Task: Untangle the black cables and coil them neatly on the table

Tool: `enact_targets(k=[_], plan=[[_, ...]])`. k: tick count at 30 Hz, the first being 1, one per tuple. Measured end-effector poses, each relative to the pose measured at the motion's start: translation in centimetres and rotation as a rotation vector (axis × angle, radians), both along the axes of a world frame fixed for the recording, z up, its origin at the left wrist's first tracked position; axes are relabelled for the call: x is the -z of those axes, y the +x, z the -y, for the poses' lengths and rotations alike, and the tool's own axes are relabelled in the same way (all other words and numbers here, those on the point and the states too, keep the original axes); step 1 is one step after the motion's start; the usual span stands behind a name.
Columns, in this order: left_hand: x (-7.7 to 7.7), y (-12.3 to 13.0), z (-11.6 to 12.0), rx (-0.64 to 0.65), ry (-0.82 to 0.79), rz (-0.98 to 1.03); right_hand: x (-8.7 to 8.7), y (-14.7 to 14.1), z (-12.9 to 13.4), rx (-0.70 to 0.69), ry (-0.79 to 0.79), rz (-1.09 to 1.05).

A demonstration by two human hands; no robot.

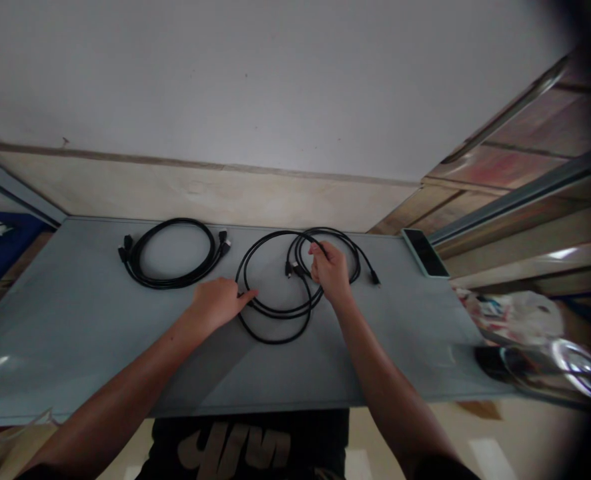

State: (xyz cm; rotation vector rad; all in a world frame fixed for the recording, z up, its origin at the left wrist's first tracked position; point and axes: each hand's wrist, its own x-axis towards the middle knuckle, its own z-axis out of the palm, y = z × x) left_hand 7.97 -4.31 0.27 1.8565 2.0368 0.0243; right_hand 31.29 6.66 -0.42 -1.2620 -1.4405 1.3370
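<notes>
My left hand (221, 301) is closed on the left side of a looped black cable (275, 315), its thumb pointing right along the loop. The upper right part of that same loop is held in my right hand (329, 268), fingers curled round it. Behind and partly under it, a second coiled black cable (358, 257) lies on the grey table, with a plug at its right end. Connectors (294, 269) show between the two coils. Farther left rests another coiled black cable (173, 285), its plugs sticking out on both sides.
A phone (425, 253) lies at the table's back right corner. Near the front right edge is a dark, shiny cylindrical object (525, 365). The wall (225, 193) runs along the table's (395, 360) back edge. A plastic bag (530, 317) is beyond the right side.
</notes>
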Motion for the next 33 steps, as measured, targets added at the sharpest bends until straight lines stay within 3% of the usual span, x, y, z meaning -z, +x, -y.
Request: enact_targets(k=[3, 6, 11, 16, 18, 22, 26, 30, 33], plan=[[1.0, 0.1, 0.1, -0.041, 0.125, 0.225, 0.0, -0.4, 0.3, 0.090, -0.010, -0.044], [1.6, 0.1, -0.2, -0.052, 0.199, 0.354, 0.0, -0.6, 0.5, 0.007, -0.094, -0.020], [1.5, 0.2, -1.0, -0.036, 0.143, 0.166, -0.5, 0.1, 0.6, -0.141, -0.226, 0.021], [1.3, 0.4, -1.4, -0.049, 0.082, 0.015, -1.9, 1.3, 0.7, -0.384, -0.331, 0.166], [1.2, 0.3, -1.4, -0.036, 0.058, 0.012, -2.1, 1.6, 0.4, -0.386, -0.296, 0.187], [0.9, 0.1, -1.6, -0.009, 0.075, 0.084, -1.6, 1.5, -0.1, -0.221, -0.115, 0.137], [0.7, -0.5, -2.1, -0.023, 0.159, 0.354, -0.8, 0.7, 0.2, -0.297, 0.022, 0.213], [1.0, -1.3, -2.7, -0.094, 0.047, 0.811, -0.2, 0.1, 0.5, -0.307, 0.082, 0.285], [1.3, -1.9, -3.1, -0.163, -0.007, 1.015, 0.0, 0.1, 0.3, -0.277, 0.028, 0.253]])
